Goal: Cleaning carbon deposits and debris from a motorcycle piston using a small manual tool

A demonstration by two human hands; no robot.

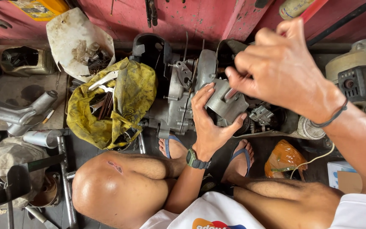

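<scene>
At frame centre, the left hand [208, 123] cups a grey metal engine part [225, 101]; the right hand [276, 68] pinches a red-handled tool [308, 12] against it. An orange packet [282, 161] lies lower right, a yellow label [39, 8] upper left.

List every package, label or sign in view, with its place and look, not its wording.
Yellow package: top left against the red wall, flat, with a printed face.
Orange plastic bag: on the floor right of the feet, crumpled, shiny.
White and brown carton: lower right, boxy.
No screens show.
</scene>
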